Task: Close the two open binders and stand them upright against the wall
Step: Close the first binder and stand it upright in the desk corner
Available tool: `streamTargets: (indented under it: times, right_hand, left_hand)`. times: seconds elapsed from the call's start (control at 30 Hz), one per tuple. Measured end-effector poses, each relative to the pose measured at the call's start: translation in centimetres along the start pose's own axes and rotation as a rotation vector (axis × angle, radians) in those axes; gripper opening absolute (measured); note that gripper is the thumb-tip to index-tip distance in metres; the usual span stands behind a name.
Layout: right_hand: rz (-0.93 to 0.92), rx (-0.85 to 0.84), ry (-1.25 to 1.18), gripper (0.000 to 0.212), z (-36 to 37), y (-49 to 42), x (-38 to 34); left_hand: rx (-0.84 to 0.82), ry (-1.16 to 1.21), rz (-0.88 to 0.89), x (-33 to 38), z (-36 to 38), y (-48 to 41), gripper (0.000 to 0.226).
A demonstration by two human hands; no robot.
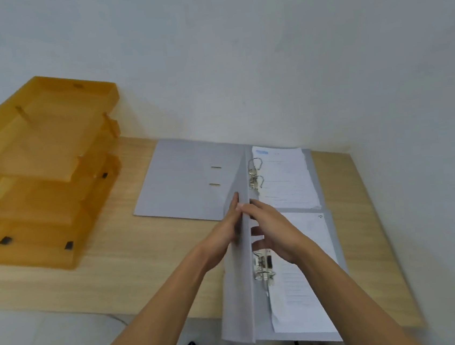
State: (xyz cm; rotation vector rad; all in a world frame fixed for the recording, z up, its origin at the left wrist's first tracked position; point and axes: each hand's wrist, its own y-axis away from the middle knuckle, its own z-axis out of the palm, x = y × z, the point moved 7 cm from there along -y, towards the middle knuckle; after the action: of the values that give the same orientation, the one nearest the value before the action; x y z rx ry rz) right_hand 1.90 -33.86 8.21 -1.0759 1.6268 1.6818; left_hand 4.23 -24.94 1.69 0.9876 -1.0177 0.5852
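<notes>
Two grey binders on a wood worktop (pixel 365 214), both w/ paper on the right side. Near binder (pixel 297 291) sits at the front edge, partly overhanging it; its front cover (pixel 238 297) is raised about vertical, seen nearly edge-on, so approx. half closed. Left hand (pixel 222 237) lies flat on the outer face of that cover, fingers stretched toward the top edge. Right hand (pixel 272 232) is on the inner side, fingers spread and loosely curled, fingertips at the cover's top edge, thumb toward the ring clip (pixel 263 267). The cover is pressed between the two hands; neither is clenched.

Far binder (pixel 191 181) lies fully open and flat just behind the near one, its back edge at or very near the wall (pixel 237 59); can't tell if touching. Its rings (pixel 256 173) stand up beside a sheet stack (pixel 286 177).

Left of both, an orange 3-tier tray rack (pixel 43 169) stands on the worktop, apart from the binders.
</notes>
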Motion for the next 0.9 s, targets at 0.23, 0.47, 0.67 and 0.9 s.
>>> streamTargets:
  times: [0.23, 0.47, 0.67, 0.9]
  right_hand:
    - [-0.035, 0.283, 0.204, 0.039, -9.9, 2.1, 3.5]
    - [-0.122, 0.529, 0.205, 0.062, -18.3, 2.8, 8.8]
    - [-0.001, 0.581, 0.329, 0.084, -23.2, 2.2, 14.8]
    - [0.173, 0.400, 0.437, 0.085, -22.7, 0.0, 20.5]
  left_hand:
    - [0.138, -0.244, -0.136, -6.1, 2.5, -1.4, 0.075]
    - [0.352, -0.100, -0.226, -11.3, 3.3, 0.5, 0.082]
    - [0.351, -0.207, -0.258, -14.5, 4.4, 0.1, 0.071]
    - [0.414, -0.248, -0.279, -13.9, 5.8, 0.5, 0.076]
